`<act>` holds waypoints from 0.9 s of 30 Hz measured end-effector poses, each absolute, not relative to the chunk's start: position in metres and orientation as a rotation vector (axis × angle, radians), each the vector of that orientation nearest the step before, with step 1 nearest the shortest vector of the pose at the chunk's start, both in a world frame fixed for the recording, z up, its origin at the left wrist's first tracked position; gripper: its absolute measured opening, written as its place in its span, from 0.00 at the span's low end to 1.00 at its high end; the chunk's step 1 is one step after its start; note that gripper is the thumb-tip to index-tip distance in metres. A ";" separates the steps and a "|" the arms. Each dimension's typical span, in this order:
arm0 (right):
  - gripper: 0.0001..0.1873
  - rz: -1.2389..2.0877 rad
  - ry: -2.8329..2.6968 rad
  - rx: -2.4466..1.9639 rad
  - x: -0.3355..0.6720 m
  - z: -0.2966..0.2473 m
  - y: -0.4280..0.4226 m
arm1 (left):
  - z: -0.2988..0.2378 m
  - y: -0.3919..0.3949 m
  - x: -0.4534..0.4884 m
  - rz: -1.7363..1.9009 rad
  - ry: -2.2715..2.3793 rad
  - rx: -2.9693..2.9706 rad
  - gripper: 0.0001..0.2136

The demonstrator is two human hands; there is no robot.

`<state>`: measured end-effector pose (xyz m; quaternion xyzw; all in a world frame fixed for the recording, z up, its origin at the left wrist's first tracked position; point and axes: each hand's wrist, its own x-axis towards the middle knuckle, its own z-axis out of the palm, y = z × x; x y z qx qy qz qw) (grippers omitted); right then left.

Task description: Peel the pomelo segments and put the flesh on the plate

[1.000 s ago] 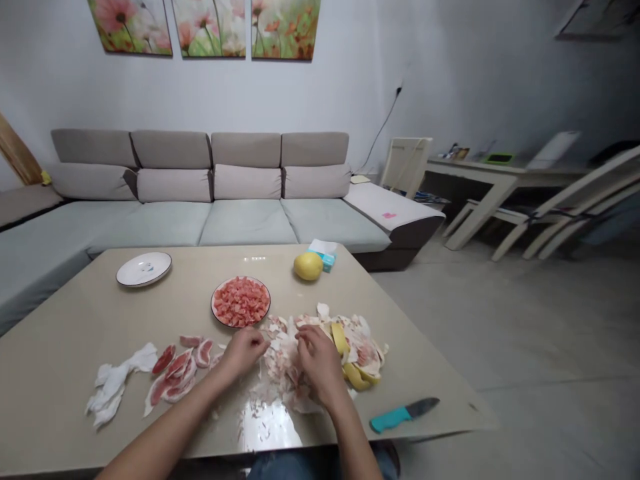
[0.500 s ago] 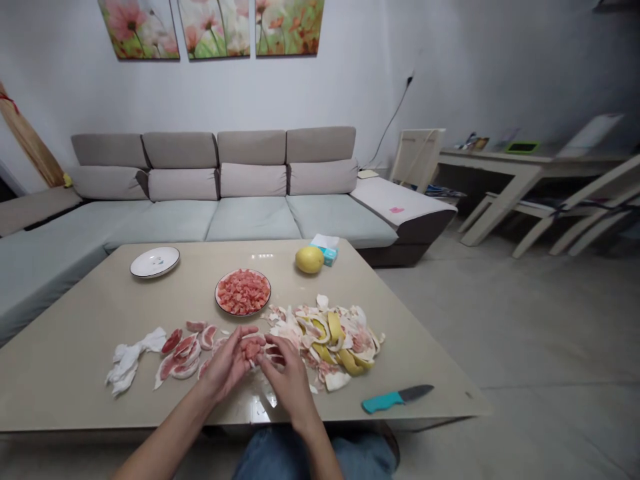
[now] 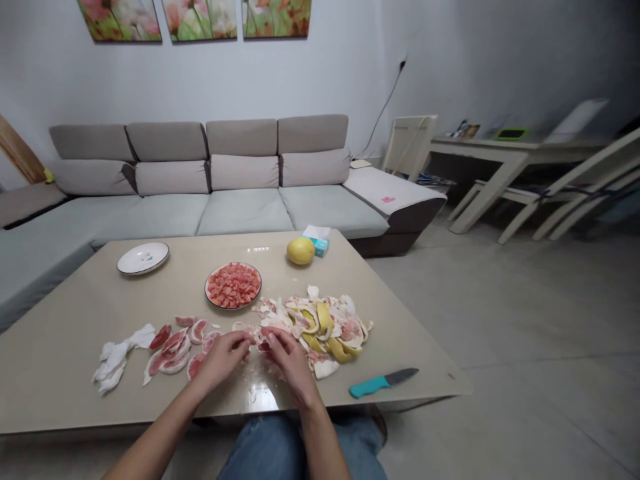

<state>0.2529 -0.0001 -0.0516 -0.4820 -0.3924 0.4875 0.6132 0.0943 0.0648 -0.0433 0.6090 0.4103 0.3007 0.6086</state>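
My left hand (image 3: 225,360) and my right hand (image 3: 291,367) meet low over the near part of the table. Thumb and fingers of both are closed on a small reddish piece of pomelo (image 3: 262,345), mostly hidden by the fingertips. Left of my left hand lie several pink pomelo segments (image 3: 175,350) with pale skin on them. A heap of yellow-and-white pomelo peel (image 3: 325,327) with torn membrane spreads beyond and right of my right hand. Behind my hands, a round plate (image 3: 207,293) carries a pile of peeled pink pomelo flesh (image 3: 234,285).
A knife (image 3: 383,383) with a teal handle lies near the table's front right. A whole yellow pomelo (image 3: 301,251) sits by a tissue pack (image 3: 319,241) at the back. A white plate (image 3: 143,259) and crumpled white tissue (image 3: 120,357) are on the left. A sofa (image 3: 240,210) stands behind.
My left hand has turned from palm up, with pink flesh in it, to palm down with fingers pinched. The view has shifted slightly, moving everything left and up.
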 end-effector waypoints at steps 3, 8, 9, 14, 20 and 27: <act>0.24 1.208 -0.834 -1.068 0.256 -0.055 0.000 | -0.053 0.066 0.095 0.660 0.963 1.523 0.07; 0.21 1.260 -0.830 -1.006 0.256 -0.047 -0.004 | -0.045 0.067 0.096 0.559 0.957 1.475 0.10; 0.19 1.265 -0.855 -1.002 0.256 -0.045 -0.005 | -0.040 0.068 0.096 0.547 0.942 1.439 0.14; 0.19 1.242 -1.087 -1.063 0.254 -0.042 -0.008 | -0.021 0.065 0.090 0.465 0.809 1.266 0.17; 0.22 1.125 -0.989 -1.132 0.252 -0.051 -0.006 | -0.029 0.058 0.083 0.604 0.772 1.099 0.15; 0.11 0.964 -1.092 -1.219 0.245 -0.046 -0.006 | -0.032 0.044 0.085 0.759 0.803 1.039 0.16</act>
